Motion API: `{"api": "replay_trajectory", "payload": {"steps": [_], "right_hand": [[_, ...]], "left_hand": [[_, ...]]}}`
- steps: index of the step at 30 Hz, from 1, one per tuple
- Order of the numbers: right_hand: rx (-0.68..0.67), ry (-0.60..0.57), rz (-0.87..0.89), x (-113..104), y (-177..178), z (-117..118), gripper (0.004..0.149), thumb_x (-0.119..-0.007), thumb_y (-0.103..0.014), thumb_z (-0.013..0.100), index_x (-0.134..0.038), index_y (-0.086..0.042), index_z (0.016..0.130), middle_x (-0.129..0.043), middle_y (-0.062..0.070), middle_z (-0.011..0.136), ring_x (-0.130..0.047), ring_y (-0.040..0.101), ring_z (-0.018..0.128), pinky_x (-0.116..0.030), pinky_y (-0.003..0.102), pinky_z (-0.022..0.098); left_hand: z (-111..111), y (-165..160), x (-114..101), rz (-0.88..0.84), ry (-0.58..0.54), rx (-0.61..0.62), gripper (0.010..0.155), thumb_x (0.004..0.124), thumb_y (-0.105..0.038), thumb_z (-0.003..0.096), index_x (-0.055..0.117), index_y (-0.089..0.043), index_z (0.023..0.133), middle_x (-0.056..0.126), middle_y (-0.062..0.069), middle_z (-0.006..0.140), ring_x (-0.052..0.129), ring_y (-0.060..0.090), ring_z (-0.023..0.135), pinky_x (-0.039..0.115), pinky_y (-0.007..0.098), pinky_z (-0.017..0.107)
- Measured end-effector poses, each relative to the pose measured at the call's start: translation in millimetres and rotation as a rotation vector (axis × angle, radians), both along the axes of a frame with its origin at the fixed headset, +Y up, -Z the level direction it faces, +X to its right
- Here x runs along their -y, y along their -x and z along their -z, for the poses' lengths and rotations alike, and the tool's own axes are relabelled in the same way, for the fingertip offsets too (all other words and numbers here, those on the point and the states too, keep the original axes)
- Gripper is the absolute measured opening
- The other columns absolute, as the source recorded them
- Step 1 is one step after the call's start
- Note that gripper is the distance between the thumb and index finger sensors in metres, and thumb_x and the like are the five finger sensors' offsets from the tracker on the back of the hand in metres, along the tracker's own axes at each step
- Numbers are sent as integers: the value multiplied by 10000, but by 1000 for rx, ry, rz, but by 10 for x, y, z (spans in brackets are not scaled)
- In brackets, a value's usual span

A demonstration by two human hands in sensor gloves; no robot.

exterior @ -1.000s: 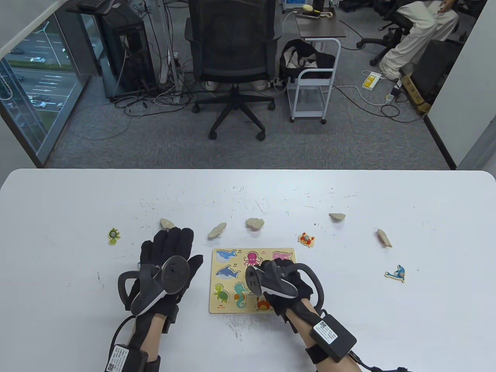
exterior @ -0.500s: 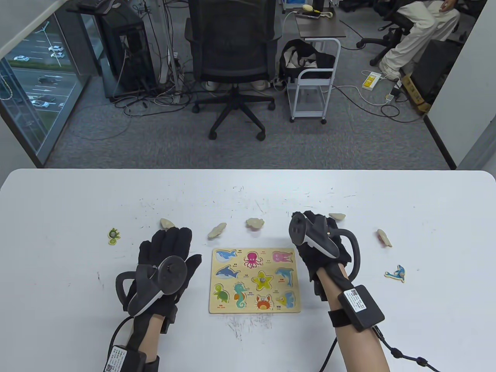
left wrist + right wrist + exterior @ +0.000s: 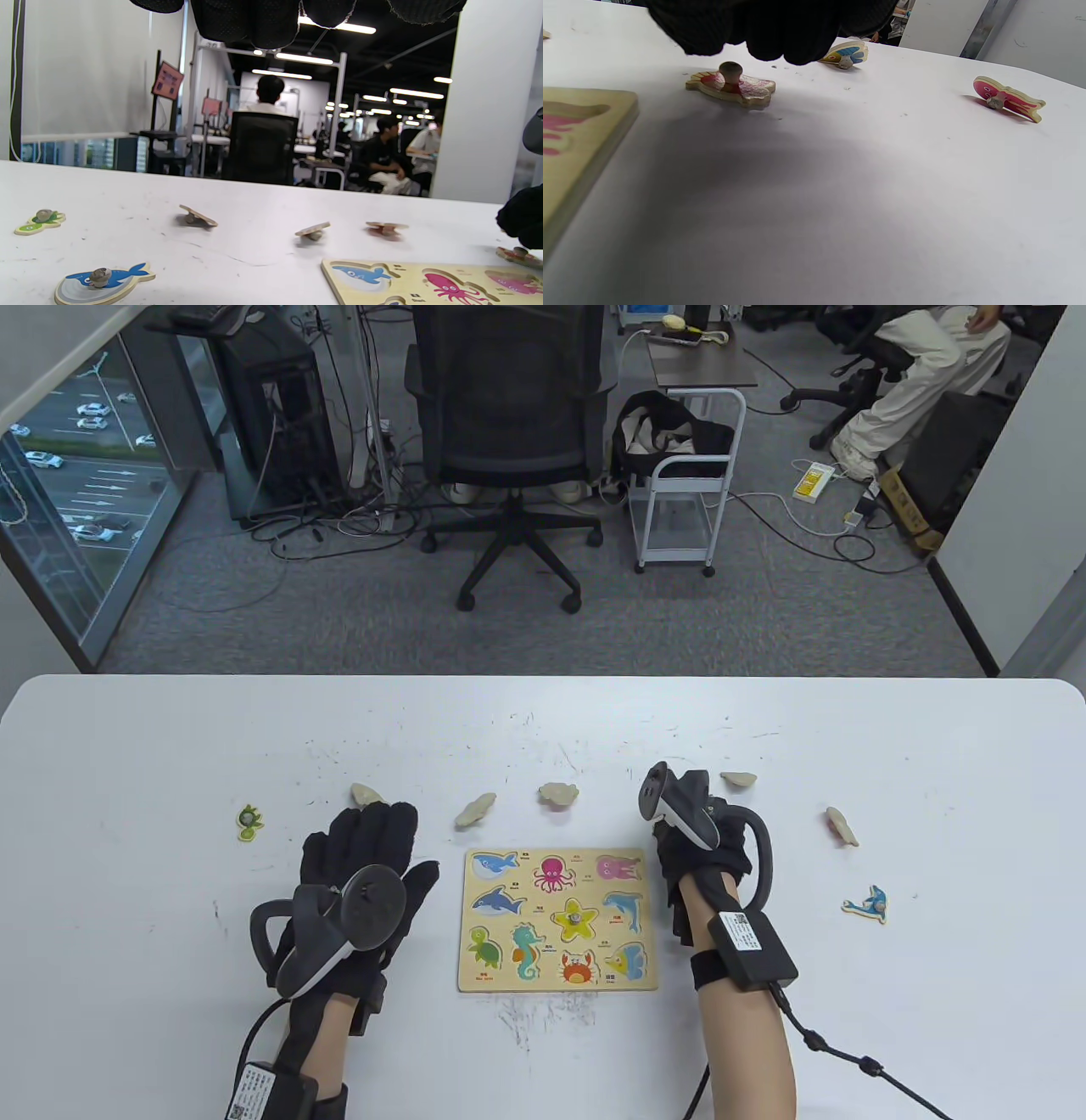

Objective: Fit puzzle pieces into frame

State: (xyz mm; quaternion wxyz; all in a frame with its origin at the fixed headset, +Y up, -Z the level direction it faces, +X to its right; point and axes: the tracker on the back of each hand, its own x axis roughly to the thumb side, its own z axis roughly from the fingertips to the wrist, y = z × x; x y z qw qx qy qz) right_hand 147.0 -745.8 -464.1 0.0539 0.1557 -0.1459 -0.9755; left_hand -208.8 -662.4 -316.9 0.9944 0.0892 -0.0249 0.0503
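Wooden, pale and square, the puzzle frame (image 3: pixel 558 920) lies between my hands. My right hand (image 3: pixel 700 836) hovers just above the red crab piece (image 3: pixel 731 87) with its round knob, fingers curled, gripping nothing. My left hand (image 3: pixel 361 882) rests flat, fingers spread.

open-plan office: swivel chair (image 3: pixel 509 432), computer tower (image 3: pixel 276 424), floor cables (image 3: pixel 339 521), seated coworkers (image 3: pixel 384 163) at desks under strip lights (image 3: pixel 303 58)
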Motion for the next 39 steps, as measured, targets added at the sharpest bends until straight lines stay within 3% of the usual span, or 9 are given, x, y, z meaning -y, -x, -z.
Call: {"api": "replay_trajectory", "payload": {"steps": [7,11,19,23,28,32,39], "right_hand": [[14,23,7,147,2,41,492,-843,-475,473,-720,-395,942,-828,-109,949,-867,178,818,-657,451,737],[33,-23,-13,199,21,44,464,-847,-462,473,-728,-411,918,-831,-124,923,-867,161,803,-659,442,738],[39,-43,-1,199,14,36,438,-855,-439,476,-749,-404,900,-854,-116,900,-884,161,779,-677,438,727],[8,-76,32,85,-24,-34,432,-851,-438,484,-749,-398,903,-853,-114,903,-882,163,785,-679,438,726],[-129,-130,76,-124,22,-226,433,-851,-435,486,-753,-385,904,-858,-101,901,-886,169,782,-688,449,712],[-314,-149,121,-280,183,-549,435,-854,-434,484,-760,-376,905,-865,-93,897,-893,175,775,-696,455,702],[-538,-171,78,-359,461,-1042,434,-853,-435,484,-759,-381,905,-866,-99,899,-896,171,776,-701,453,700]], "left_hand": [[-2,-12,-6,8,6,-8,733,620,-668,518,487,-371,1174,622,19,1256,591,344,1156,509,610,833],[-1,-16,-10,9,9,-8,733,619,-668,518,485,-372,1174,619,15,1257,591,341,1157,509,609,834],[-5,-19,-24,8,11,-7,733,621,-668,517,486,-372,1174,621,15,1256,591,340,1158,509,610,834],[-9,-14,-34,4,5,-7,733,622,-668,517,489,-371,1174,622,19,1256,593,342,1157,509,611,833],[-11,-12,-38,1,1,-6,736,621,-668,518,478,-371,1176,621,20,1257,591,342,1157,509,610,833],[-12,-20,-40,6,-3,-5,737,621,-668,518,478,-369,1177,621,17,1257,591,341,1158,508,610,834],[-17,-27,-40,10,-5,-6,735,620,-669,518,480,-373,1175,619,16,1258,588,343,1159,507,611,833]]}}
